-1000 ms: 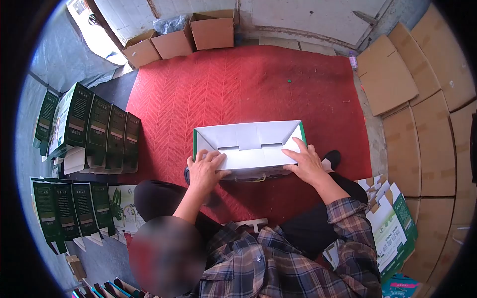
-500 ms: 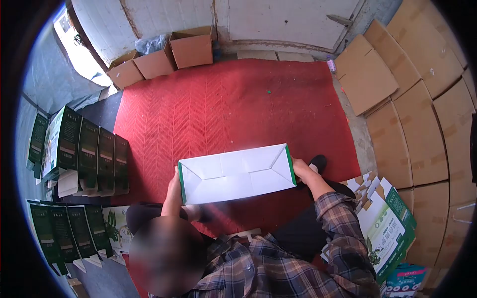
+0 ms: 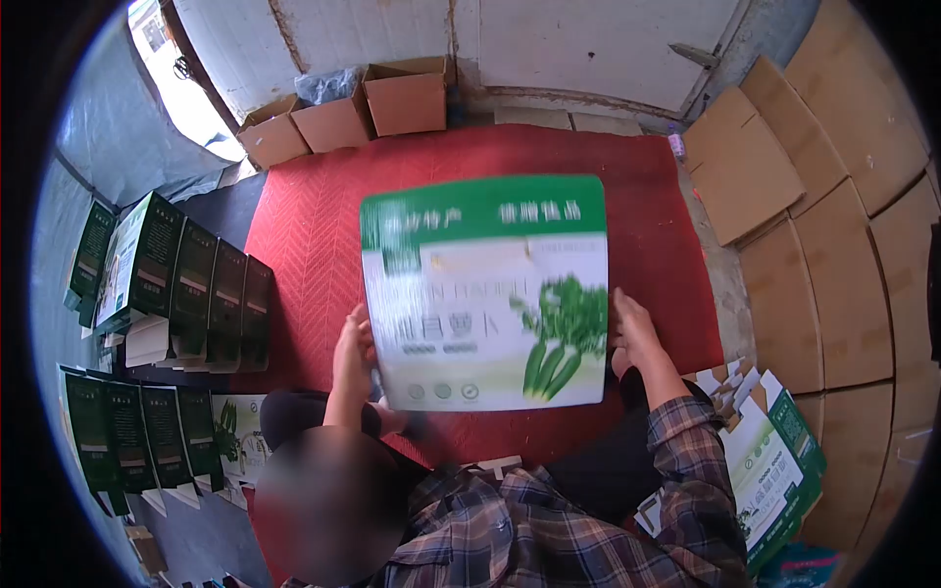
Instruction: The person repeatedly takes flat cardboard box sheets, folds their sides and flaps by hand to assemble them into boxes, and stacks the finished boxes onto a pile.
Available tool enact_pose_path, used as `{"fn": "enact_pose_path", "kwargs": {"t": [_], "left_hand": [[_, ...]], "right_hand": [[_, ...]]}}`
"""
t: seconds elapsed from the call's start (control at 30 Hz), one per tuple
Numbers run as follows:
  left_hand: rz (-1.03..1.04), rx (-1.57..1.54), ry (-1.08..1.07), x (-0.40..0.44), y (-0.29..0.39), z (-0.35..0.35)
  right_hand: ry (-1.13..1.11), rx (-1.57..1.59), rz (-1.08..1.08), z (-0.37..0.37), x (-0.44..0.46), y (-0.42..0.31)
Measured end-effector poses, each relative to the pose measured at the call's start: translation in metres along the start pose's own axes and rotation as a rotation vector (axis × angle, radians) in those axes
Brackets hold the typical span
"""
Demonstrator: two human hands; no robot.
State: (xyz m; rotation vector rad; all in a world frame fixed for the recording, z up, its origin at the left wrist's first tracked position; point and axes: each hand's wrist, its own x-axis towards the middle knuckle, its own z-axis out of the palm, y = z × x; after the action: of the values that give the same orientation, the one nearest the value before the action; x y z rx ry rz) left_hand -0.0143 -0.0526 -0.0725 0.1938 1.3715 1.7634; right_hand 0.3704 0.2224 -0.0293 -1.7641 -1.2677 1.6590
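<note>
A green and white printed box point(image 3: 490, 294), with a picture of green vegetables on its broad face, is upright between my hands above the red mat. My left hand point(image 3: 353, 345) is at the box's left side, fingers bent against its edge. At the right side, my right hand point(image 3: 632, 323) has its fingers along the edge, partly behind the box. The print is a little blurred. Both hands hold the box from its sides.
Green boxes point(image 3: 196, 284) stand in rows at the left. Open cartons point(image 3: 407, 98) line the far wall. Stacked brown cartons point(image 3: 843, 294) fill the right side, with flattened green and white boxes point(image 3: 769, 470) near my right knee. A red mat point(image 3: 323, 225) covers the floor.
The box showed its white inner flaps, open and then folded closed. It has since been turned so its printed broad face shows. My hands moved from the flaps to its sides.
</note>
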Motion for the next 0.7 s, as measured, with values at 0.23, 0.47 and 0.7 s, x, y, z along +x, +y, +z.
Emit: {"fn": "enact_pose_path", "kwargs": {"t": [0.23, 0.47, 0.7], "left_hand": [[-0.027, 0.555, -0.162, -0.023, -0.017, 0.005], [-0.359, 0.277, 0.054, -0.007, -0.035, -0.016], [-0.019, 0.532, -0.048, -0.007, -0.008, 0.023]], "right_hand": [[-0.246, -0.166, 0.014, 0.011, 0.001, 0.034], [-0.348, -0.116, -0.055, 0.008, 0.025, 0.069], [-0.266, -0.242, 0.117, 0.011, 0.005, 0.033]]}}
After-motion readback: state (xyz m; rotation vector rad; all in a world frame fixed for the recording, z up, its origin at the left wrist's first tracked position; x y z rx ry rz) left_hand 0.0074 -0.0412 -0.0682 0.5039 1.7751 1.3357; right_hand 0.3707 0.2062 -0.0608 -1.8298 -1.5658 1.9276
